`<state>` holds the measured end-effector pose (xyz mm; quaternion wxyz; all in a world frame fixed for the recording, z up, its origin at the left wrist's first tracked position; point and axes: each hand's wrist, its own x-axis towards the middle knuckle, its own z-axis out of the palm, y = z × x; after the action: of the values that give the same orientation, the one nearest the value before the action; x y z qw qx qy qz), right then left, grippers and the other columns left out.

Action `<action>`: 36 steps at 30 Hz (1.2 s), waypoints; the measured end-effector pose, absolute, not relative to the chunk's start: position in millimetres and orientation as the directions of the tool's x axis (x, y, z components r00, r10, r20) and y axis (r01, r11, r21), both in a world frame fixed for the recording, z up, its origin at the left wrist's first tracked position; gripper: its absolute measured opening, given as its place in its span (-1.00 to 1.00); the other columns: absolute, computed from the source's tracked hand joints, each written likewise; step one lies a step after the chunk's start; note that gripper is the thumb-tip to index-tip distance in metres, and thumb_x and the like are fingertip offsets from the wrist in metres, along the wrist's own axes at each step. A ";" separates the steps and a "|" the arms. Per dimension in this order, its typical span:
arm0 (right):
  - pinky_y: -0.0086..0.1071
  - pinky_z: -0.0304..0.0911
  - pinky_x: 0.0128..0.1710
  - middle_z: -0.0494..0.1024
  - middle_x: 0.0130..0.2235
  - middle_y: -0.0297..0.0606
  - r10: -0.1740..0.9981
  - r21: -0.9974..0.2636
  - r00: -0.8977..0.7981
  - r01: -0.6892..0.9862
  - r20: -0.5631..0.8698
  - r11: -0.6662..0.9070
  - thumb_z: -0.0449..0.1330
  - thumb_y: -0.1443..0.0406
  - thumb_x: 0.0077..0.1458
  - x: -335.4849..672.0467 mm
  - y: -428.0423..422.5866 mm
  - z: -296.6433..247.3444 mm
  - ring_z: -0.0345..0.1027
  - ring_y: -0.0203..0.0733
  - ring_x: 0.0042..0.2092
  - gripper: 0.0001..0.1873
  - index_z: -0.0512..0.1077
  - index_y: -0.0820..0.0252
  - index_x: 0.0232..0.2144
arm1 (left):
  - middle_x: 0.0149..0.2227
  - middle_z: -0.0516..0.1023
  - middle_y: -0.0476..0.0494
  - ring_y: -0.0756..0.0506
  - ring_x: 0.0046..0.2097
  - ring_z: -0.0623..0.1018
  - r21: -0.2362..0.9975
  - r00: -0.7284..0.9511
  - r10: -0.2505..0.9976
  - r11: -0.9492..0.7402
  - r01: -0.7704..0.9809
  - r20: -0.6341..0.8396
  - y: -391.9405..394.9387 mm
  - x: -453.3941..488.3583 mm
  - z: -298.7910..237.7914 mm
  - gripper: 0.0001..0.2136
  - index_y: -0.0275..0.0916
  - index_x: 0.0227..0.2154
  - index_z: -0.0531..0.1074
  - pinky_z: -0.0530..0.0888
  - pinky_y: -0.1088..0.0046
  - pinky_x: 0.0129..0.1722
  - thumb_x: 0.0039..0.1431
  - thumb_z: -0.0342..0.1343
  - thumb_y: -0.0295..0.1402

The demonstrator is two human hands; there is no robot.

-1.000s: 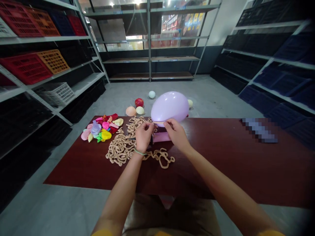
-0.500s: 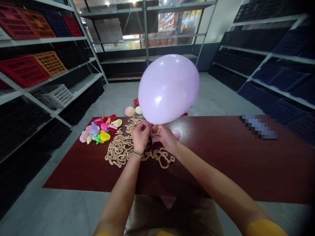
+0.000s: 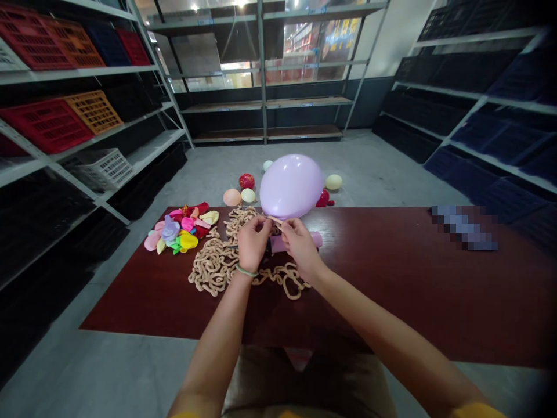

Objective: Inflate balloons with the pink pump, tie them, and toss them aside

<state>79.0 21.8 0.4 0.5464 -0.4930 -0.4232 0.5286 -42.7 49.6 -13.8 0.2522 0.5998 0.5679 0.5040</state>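
Observation:
My left hand (image 3: 253, 241) and my right hand (image 3: 300, 244) are close together over the middle of the table, thumbs and fingers pinched. Between their fingertips runs a short stretch of tan cord (image 3: 275, 220). Just beyond the fingertips is an inflated pale purple balloon (image 3: 291, 184); whether its neck is held is hidden. A heap of tan cord (image 3: 213, 264) lies by my left hand, and a loose length (image 3: 290, 281) trails below both hands. Behind my right hand lies a purple cylindrical thing (image 3: 317, 239), partly covered.
Uninflated coloured balloons (image 3: 178, 229) are piled on the left of the dark red table (image 3: 391, 290). A blurred flat object (image 3: 463, 226) lies at the right. Inflated balloons, including a red one (image 3: 246, 181) and a pale yellow one (image 3: 333, 182), rest on the floor beyond. Shelves with crates (image 3: 56, 125) line the sides.
The purple balloon has dropped lower and looks smaller, uncovering more balloons on the floor. My fingertips have come apart slightly, with the cord showing between them.

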 end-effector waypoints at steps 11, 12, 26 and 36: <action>-0.11 0.11 0.02 0.50 -0.37 -0.17 0.617 -0.159 -0.644 0.622 0.453 0.766 -0.11 0.37 0.30 114.9 42.6 47.5 0.26 -0.05 -0.20 -0.66 0.41 0.05 -0.39 | -0.43 0.59 -0.05 -0.06 -0.37 0.51 0.897 0.023 0.963 -0.258 0.359 0.268 53.5 -38.3 -28.3 -0.84 -0.22 -0.46 0.51 0.38 0.47 -0.34 0.18 0.10 -0.33; -0.11 0.12 0.01 0.50 -0.37 -0.17 0.586 -0.133 -0.685 0.594 0.433 0.794 -0.12 0.38 0.29 114.0 46.4 50.3 0.25 -0.05 -0.20 -0.65 0.41 0.04 -0.39 | -0.41 0.60 -0.06 -0.07 -0.36 0.51 0.874 0.023 0.956 -0.278 0.399 0.293 53.3 -38.8 -28.6 -0.86 -0.22 -0.45 0.52 0.37 0.46 -0.34 0.17 0.11 -0.35; -0.26 0.17 -0.18 0.52 -0.26 -0.17 0.735 -0.350 -0.353 0.707 0.579 0.615 -0.06 0.20 0.31 135.8 82.2 43.4 0.35 -0.06 -0.16 -0.75 0.39 0.12 -0.24 | -0.27 0.60 -0.13 -0.10 -0.23 0.56 0.748 0.008 0.866 -0.436 0.500 0.499 39.2 -33.4 -18.2 -0.81 -0.18 -0.21 0.52 0.41 0.40 -0.16 0.33 0.01 -0.30; -0.29 0.12 -0.22 0.53 -0.24 -0.18 0.742 -0.285 -0.415 0.736 0.526 0.614 -0.08 0.15 0.36 138.6 81.7 41.2 0.37 -0.13 -0.18 -0.68 0.44 0.12 -0.21 | -0.54 0.45 0.02 -0.03 -0.47 0.45 0.963 0.012 0.963 -0.271 -0.014 0.271 47.1 -34.3 -15.9 -0.62 -0.18 0.11 0.45 0.45 0.41 -0.33 0.24 0.04 -0.35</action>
<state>138.6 81.7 41.2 0.3155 -0.4394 -0.8411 0.0049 -34.3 47.1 -15.9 0.4336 0.5640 0.4204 0.5632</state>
